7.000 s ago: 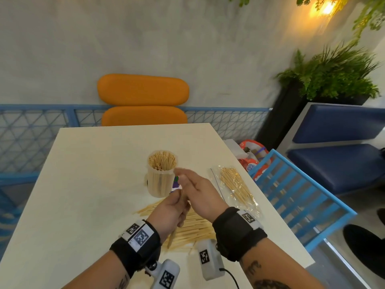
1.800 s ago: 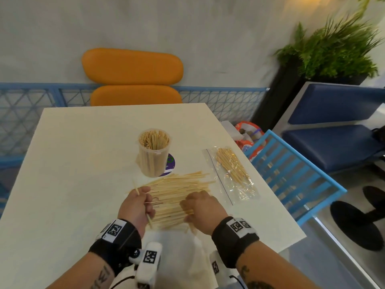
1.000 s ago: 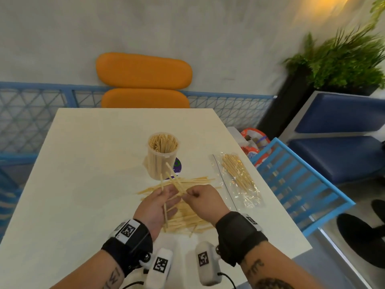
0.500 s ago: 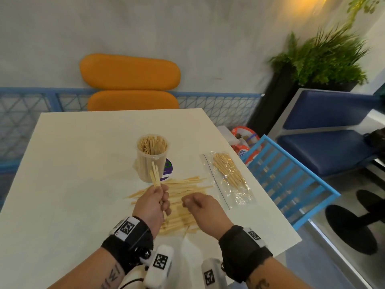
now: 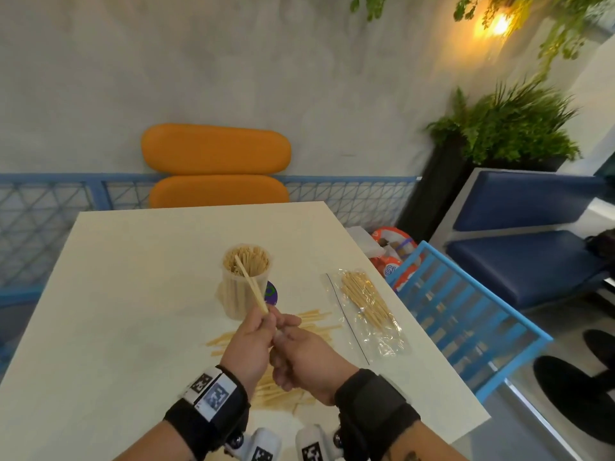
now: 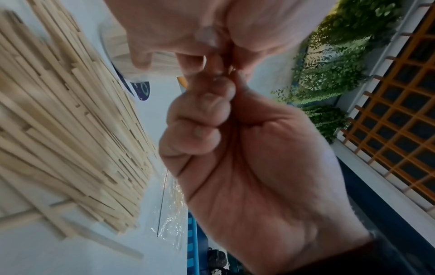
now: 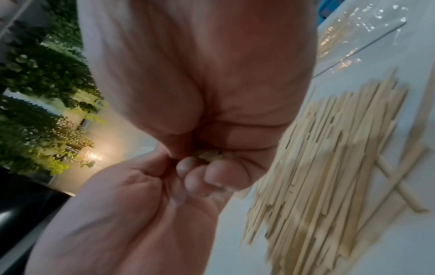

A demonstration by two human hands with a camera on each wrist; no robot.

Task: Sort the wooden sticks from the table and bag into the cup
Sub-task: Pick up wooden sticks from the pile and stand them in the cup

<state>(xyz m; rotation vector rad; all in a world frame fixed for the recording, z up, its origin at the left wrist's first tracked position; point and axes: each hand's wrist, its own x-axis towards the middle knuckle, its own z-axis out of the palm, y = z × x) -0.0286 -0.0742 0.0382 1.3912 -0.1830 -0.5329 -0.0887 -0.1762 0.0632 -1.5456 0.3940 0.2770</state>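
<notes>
Head view: the left hand [image 5: 248, 344] is pinching a small bundle of pale wooden sticks [image 5: 252, 285] between thumb and curled fingers, the bundle tilting up and away so that its far end is overlapping the mouth of the translucent round plastic cup [image 5: 245, 283], itself packed with upright sticks. The right hand [image 5: 307, 364] is lying just beside the left, its fingers curled, its thumb and forefinger meeting the bundle's lower end.

Left wrist view: this is showing, as the head view does not, the curled fingertips [image 6: 207, 104] of the left hand closing on the stick ends, with the right hand's fingers pressing in from above. Right wrist view: pale stick ends [image 7: 210, 154] are showing between the fingertips of the two hands, though blur is hiding the exact grip of the right.

The loose heap of flat wooden sticks [image 5: 283, 390] is lying on the cream rectangular table [image 5: 116, 311] beneath both hands, near its front edge. The clear plastic bag of thinner sticks [image 5: 366, 311] is resting to the right, near the table's right edge and apart from the heap. Open tabletop is extending left of and behind the cup.

Beyond the table are standing an orange padded chair [image 5: 216, 164], a grey wall, a blue slatted chair [image 5: 466, 321] and a dark planter of green foliage [image 5: 499, 128].
</notes>
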